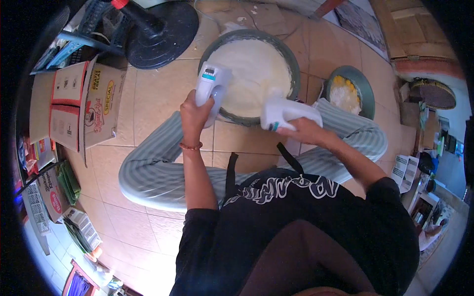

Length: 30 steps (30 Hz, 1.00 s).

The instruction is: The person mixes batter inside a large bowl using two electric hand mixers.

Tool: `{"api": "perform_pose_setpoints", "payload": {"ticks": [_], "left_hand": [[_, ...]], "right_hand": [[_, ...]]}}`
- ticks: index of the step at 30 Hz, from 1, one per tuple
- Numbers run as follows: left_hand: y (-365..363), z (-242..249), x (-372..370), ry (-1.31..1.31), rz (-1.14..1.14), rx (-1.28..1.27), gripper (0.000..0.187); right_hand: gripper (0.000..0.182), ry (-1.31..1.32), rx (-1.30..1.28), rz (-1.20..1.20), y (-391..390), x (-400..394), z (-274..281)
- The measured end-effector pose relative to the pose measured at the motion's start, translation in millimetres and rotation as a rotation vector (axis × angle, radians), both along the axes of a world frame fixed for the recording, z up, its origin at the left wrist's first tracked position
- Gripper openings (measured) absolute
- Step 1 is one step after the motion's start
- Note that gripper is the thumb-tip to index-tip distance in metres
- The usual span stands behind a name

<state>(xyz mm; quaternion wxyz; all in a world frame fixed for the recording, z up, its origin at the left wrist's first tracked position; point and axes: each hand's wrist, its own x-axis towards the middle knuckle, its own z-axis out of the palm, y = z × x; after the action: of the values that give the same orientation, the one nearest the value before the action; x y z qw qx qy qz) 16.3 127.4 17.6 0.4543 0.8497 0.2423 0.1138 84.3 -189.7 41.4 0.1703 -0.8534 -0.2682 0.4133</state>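
Note:
A large green basin (295,69) of pale cream batter (252,64) stands on the floor between my bent legs. My left hand (194,112) is wrapped round the handle of a white hand mixer (212,81), held over the basin's left rim. With my right hand (302,131) I grip a second white hand mixer (281,112) at the near right rim. Both mixers' beaters are hidden or blurred against the batter. A smaller green bowl (367,96), with yellow lumps and white powder in it, sits beyond my right knee.
An opened cardboard box (101,106) stands on the left, close to a round black stand base (163,37). Folded green packets (68,182) lie below it. A cord (256,19) runs over the tiles behind the basin. Far right, another person (429,234) is partly visible.

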Motion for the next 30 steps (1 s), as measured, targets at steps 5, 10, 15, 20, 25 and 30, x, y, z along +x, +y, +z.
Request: {"api": "perform_pose_setpoints", "payload": {"ticks": [5,10,15,20,25,30], "left_hand": [[-1,6,0,-0.021,-0.005,-0.008,0.028],[3,4,1,-0.008,-0.008,0.004,0.029],[3,13,-2,-0.009,-0.005,0.026,0.03],[6,6,-4,0.104,-0.053,0.038,0.032],[-7,21,-8,0.188,-0.227,0.165,0.033],[-23,13,-15,0.123,-0.461,0.211,0.03]], "right_hand": [[0.074,0.132,0.109,0.004,43,-25,-3],[0.064,0.478,0.23,-0.314,80,-21,-15],[0.044,0.831,0.584,-0.956,91,-10,-23],[0.026,1.013,0.95,-1.229,59,23,-31],[0.022,0.909,0.979,-1.337,22,79,-47],[0.019,0.62,0.897,-1.224,20,123,-26]]}}
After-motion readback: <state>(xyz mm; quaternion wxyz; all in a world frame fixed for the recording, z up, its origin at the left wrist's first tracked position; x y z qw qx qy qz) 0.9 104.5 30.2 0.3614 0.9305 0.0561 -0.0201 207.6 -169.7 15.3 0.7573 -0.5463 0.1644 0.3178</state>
